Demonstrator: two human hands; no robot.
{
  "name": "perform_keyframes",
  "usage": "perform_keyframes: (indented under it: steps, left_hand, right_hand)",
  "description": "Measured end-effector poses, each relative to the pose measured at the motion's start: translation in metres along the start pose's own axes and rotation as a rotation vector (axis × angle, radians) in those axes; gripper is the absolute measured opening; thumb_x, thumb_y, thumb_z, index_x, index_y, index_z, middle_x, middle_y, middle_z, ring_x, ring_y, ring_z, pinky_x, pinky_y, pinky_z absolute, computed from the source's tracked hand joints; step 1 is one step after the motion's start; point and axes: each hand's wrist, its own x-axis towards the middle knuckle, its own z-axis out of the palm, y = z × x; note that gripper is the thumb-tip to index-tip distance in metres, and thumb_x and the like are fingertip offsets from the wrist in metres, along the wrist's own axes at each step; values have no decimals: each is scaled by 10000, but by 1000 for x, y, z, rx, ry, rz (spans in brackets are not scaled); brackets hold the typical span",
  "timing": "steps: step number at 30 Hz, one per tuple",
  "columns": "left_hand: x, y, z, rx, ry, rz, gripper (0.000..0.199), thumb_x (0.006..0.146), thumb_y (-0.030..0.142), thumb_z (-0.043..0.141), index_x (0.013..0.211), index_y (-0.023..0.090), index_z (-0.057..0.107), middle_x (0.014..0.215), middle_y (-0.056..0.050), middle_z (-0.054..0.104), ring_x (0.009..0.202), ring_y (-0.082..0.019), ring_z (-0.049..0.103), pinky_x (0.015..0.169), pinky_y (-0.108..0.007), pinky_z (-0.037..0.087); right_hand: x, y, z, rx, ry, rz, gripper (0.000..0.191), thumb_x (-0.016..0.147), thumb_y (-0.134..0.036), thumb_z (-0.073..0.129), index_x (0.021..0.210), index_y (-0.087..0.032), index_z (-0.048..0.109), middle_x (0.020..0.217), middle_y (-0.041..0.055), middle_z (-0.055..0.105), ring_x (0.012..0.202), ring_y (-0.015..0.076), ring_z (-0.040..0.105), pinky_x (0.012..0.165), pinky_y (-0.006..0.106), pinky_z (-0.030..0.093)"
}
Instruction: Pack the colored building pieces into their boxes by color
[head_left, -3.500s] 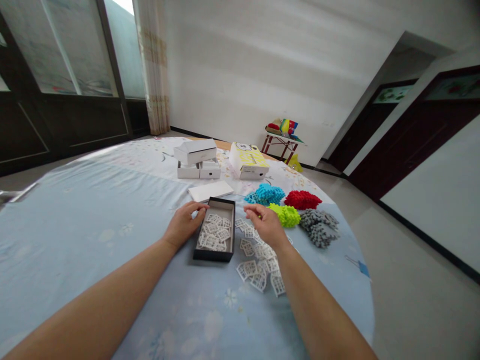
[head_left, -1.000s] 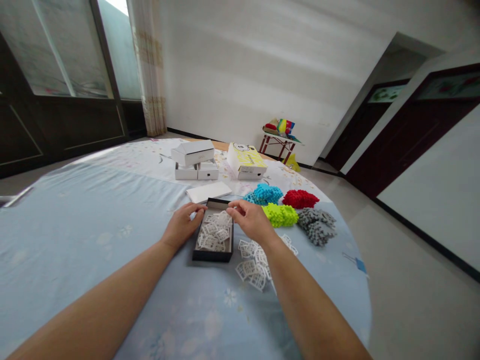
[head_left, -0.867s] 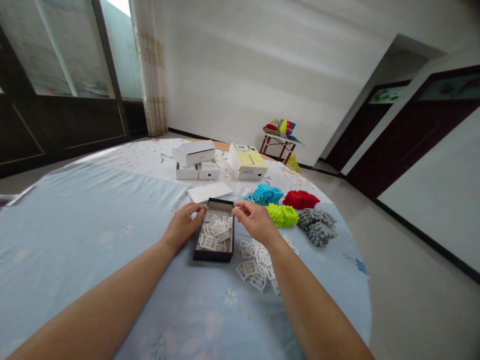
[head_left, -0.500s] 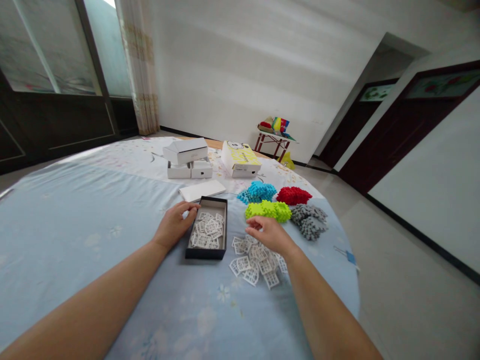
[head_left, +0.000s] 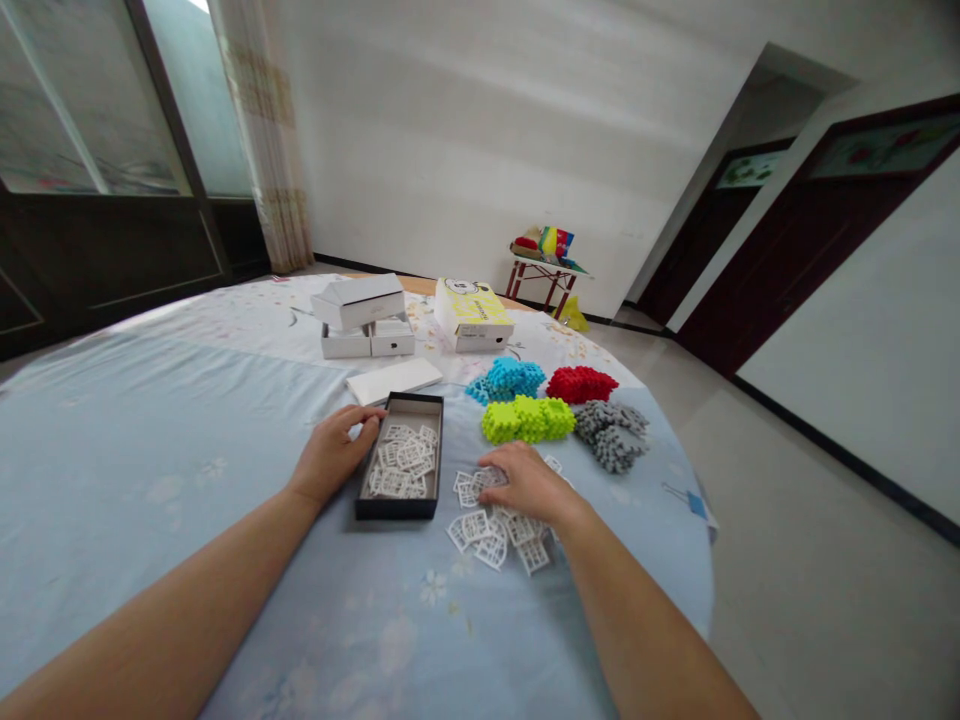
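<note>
My left hand [head_left: 335, 452] rests against the upper left side of a black-rimmed box [head_left: 399, 508], its fingers at the rim. Inside the box lie several white lattice pieces [head_left: 405, 460]. To the right, my right hand [head_left: 523, 480] is over a loose pile of similar white pieces [head_left: 491, 545] on the cloth, with thumb and fingers apart around a piece at the pile's upper part. Whether the fingertips touch that piece is hard to tell. Just beyond this hand sits a row of lime green pieces [head_left: 529, 420].
Blue [head_left: 510, 378], red [head_left: 581, 384] and grey [head_left: 615, 435] piles lie at the right. Behind the black box are a flat white lid [head_left: 395, 381], stacked white boxes [head_left: 360, 302] and a yellow-white box [head_left: 474, 318]. A blue clip [head_left: 696, 504] hangs near the table's right edge.
My right hand has lowered from above the pile to the white pieces. My left hand stays at the box. The whole view has shifted slightly.
</note>
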Motion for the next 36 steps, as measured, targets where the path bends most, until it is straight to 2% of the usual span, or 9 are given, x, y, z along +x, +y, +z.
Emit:
perform_keyframes:
  steps: [7,11,16,21,25,29,32,36]
  left_hand:
    - [1,3,-1,20,-15,-20,317,796,369,422,931,193,648,904,-30,650,799,-172,581,654,-251,442]
    - [1,3,-1,22,-25,-32,321,797,376,416,931,196,645,910,-33,646,800,-171,577,677,-254,445]
    - [1,2,-1,20,-24,-28,327,795,378,411,930,194,645,903,-38,650,814,-179,580,688,-263,448]
    - [1,1,-1,16,-26,-31,318,789,370,419,931,200,646,907,-36,658,825,-182,584,716,-272,452]
    - [0,3,-2,2,-17,-24,306,786,354,427,921,192,649,905,-37,657,823,-180,586,721,-266,451]
    - [1,3,-2,4,-5,-5,293,794,341,423,904,195,652,883,-31,657,802,-173,585,707,-261,444]
    - [1,4,-2,-6,2,10,285,795,329,424,886,191,657,874,-34,658,798,-170,585,711,-262,442]
    - [2,5,-2,-14,-4,15,282,798,327,429,887,186,656,866,-38,654,766,-166,583,690,-265,445]
  right_hand:
    - [0,-3,-5,12,16,-34,395,677,-259,685,1061,-210,608,957,55,588,948,193,486,856,315,338]
    - [-3,-4,-8,49,20,-55,366,696,-208,662,1057,-214,608,904,42,577,912,181,494,836,303,357]
    - [-4,-2,-8,126,23,-83,369,719,-151,615,1080,-225,592,943,44,564,935,177,504,863,310,362]
    - [-3,-1,-10,216,9,-98,336,725,-82,555,1016,-232,629,861,24,575,808,145,535,776,275,403]
    - [-1,4,-11,342,145,-61,272,736,-122,555,978,-212,642,843,24,580,757,135,527,729,269,414]
    - [7,6,-10,615,324,28,270,739,-234,579,1003,-189,613,851,26,589,726,130,522,675,264,431]
    - [17,-3,-11,806,358,70,322,721,-277,598,1027,-178,587,797,13,592,682,118,521,648,254,441]
    - [41,-29,-12,839,324,32,340,705,-295,611,1026,-184,591,741,-2,582,634,102,514,599,228,443]
